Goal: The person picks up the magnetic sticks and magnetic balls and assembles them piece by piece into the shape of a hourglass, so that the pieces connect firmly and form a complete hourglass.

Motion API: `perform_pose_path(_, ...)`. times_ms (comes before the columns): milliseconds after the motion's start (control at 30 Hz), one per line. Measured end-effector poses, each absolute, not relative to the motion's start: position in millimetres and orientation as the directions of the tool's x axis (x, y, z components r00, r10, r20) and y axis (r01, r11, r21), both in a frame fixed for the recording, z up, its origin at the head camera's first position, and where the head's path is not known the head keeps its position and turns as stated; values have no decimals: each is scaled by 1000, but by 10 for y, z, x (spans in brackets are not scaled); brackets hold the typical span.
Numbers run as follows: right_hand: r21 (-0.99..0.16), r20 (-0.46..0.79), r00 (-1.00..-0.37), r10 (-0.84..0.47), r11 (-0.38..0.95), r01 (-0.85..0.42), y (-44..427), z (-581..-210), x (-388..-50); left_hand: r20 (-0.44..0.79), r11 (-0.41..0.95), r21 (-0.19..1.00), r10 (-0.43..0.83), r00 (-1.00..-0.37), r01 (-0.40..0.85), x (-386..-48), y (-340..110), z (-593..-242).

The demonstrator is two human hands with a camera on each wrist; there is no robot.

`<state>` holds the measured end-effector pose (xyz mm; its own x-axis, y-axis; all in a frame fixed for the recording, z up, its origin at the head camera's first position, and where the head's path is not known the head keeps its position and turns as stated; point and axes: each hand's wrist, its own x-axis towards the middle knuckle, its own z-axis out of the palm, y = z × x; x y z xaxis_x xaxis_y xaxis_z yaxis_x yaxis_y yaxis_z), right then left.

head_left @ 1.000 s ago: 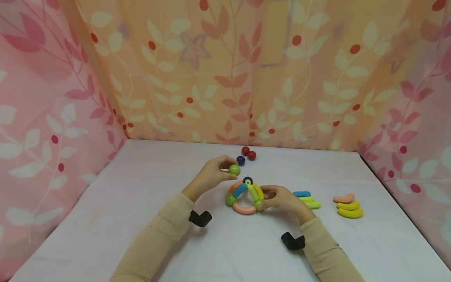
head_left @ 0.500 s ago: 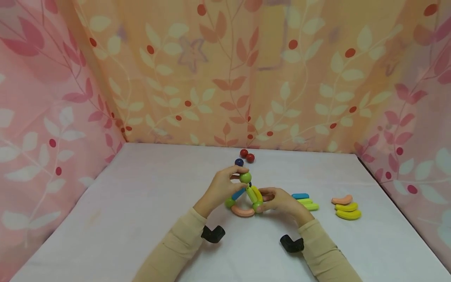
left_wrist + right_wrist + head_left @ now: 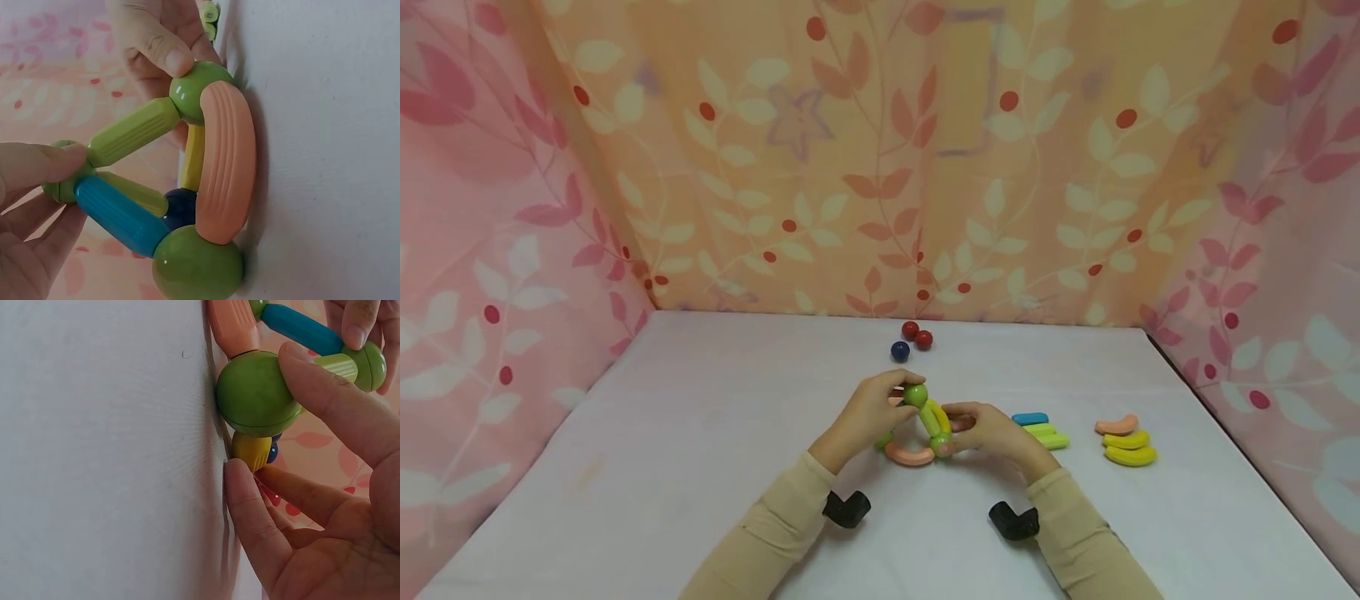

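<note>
My left hand (image 3: pixel 868 410) pinches a green ball (image 3: pixel 915 394) at the peak of a small pyramid of magnetic sticks and balls. One blue stick (image 3: pixel 119 215) and two lime sticks, the nearer lime stick (image 3: pixel 134 130) among them, meet at that ball. My right hand (image 3: pixel 991 432) holds a lower green ball (image 3: pixel 257 394) at the base's right corner, thumb on the ball and fingers beside a yellow curved stick (image 3: pixel 251 451). Between the two front corner balls lies a salmon curved stick (image 3: pixel 226 162). A dark blue ball (image 3: pixel 180 208) forms the back corner, partly hidden.
Behind the pyramid lie two red balls, including the nearer red ball (image 3: pixel 923 340), and a loose blue ball (image 3: pixel 900 352). Right of my right hand are a blue stick (image 3: pixel 1030 418) and lime sticks (image 3: pixel 1051 440). Farther right sit a salmon stick (image 3: pixel 1117 425) and yellow curved sticks (image 3: pixel 1131 456).
My left hand has carried the green ball right and down onto the peak, where the sticks now meet it. The right hand keeps its hold on the corner. The head view has shifted slightly.
</note>
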<state>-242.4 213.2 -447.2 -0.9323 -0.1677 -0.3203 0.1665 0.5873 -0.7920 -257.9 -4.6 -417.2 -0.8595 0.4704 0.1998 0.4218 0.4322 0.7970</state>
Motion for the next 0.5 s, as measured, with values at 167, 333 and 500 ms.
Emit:
perform_pose_path(167, -790, -310, -936, -167, 593, 156, 2123, -4474, -2423, 189, 474, 767, 477, -858, 433, -2625, -83, -4198)
perform_pose_path(333, -788, -315, -935, -161, 593, 164, 2126, -4490, -2421, 74, 541, 773, 441, -895, 330, -2675, -136, -4241)
perform_pose_path(500, -791, -319, -934, -160, 588, 169, 2137, -4496, -2428, -6, 550, 794, 432, -902, 259, -2703, -166, -4270)
